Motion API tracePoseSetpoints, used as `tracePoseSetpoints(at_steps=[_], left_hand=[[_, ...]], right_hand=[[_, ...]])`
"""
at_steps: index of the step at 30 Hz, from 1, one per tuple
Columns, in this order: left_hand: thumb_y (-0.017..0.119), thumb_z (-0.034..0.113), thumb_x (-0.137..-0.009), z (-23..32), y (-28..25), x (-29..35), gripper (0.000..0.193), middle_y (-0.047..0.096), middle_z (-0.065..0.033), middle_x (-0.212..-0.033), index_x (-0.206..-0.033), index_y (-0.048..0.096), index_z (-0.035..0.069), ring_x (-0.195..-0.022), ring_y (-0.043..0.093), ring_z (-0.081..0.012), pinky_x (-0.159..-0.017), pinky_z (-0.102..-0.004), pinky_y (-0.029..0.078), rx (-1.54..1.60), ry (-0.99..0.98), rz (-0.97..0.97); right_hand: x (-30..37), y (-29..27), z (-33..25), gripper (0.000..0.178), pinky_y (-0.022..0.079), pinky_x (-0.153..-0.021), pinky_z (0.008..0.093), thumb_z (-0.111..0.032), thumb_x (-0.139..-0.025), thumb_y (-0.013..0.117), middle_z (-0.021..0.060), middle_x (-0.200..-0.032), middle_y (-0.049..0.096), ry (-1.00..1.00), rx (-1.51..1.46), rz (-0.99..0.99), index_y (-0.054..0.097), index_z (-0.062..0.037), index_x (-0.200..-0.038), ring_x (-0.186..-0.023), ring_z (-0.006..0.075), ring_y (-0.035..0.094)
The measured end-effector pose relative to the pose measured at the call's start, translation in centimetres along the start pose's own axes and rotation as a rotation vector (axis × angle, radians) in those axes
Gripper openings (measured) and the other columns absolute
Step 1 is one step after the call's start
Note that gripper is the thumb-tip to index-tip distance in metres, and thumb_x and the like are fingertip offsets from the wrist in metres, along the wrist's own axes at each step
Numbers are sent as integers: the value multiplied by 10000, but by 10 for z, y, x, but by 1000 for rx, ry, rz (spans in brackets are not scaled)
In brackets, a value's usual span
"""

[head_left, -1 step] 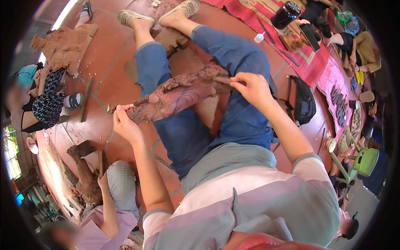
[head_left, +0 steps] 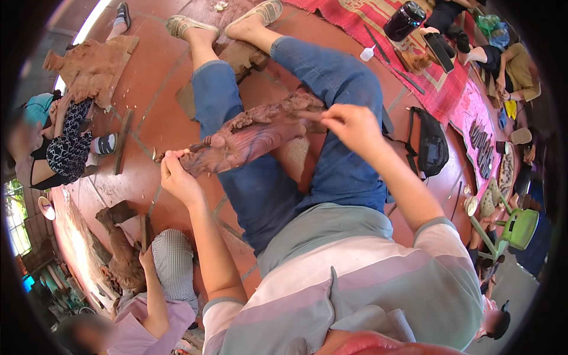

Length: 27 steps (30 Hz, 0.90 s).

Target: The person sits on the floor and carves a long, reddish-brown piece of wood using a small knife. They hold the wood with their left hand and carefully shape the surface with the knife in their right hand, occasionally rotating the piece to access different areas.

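A carved reddish-brown wooden figure (head_left: 248,145) with flowing folds and knobbly relief lies aslant across my thighs. At its left end, my left hand (head_left: 179,176) is closed on the carving, thumb and fingers pinching the edge. My right hand (head_left: 354,127) is closed in a pinch at the other end. Between its fingers is a thin, flat brown strip (head_left: 311,115), laid against the carving's surface; its exact kind I cannot make out.
A wooden block (head_left: 242,59) lies near my feet on the tiled floor. To the right are a black bag (head_left: 431,142), a red mat (head_left: 429,89) with tools, a dark jar (head_left: 405,21) and a small white bottle (head_left: 367,54). Co-workers sit left with carvings (head_left: 89,68).
My right hand has shifted slightly left, pushing the strip further along the carving. My left hand and the carving stay in place.
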<state>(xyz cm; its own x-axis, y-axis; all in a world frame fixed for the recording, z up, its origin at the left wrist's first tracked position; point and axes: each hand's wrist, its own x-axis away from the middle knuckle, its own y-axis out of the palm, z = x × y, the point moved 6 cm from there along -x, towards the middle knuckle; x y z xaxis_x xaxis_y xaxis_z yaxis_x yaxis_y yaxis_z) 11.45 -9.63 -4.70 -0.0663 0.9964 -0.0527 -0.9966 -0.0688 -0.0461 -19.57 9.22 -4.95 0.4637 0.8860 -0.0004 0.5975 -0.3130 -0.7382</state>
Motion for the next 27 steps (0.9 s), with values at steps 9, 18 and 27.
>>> tracePoseSetpoints(at_steps=[9, 18, 27], left_hand=[[435, 205, -966, -9, -19, 46, 281, 604, -111, -828, -796, 535, 4, -766, 577, -171, -741, -297, 470, -37, 56, 30], [435, 183, -968, -9, -22, 64, 285, 589, -94, -826, -787, 540, -10, -775, 560, -165, -750, -301, 466, 20, 20, 49], [420, 181, -964, -12, -22, 61, 257, 593, -111, -845, -805, 525, 8, -806, 582, -190, -769, -318, 478, 16, 15, 68]], right_hand=[[22, 29, -41, 95, 498, -655, 418, -156, -826, 593, 128, -816, 628, -149, -102, 85, 592, -73, -872, -767, 332, 614], [26, 35, -56, 86, 493, -625, 433, -149, -834, 566, 136, -795, 630, -208, -96, 136, 598, -74, -862, -742, 331, 617], [11, 27, -56, 103, 487, -628, 430, -147, -795, 588, 151, -716, 635, -129, -94, -49, 635, -56, -779, -709, 339, 620]])
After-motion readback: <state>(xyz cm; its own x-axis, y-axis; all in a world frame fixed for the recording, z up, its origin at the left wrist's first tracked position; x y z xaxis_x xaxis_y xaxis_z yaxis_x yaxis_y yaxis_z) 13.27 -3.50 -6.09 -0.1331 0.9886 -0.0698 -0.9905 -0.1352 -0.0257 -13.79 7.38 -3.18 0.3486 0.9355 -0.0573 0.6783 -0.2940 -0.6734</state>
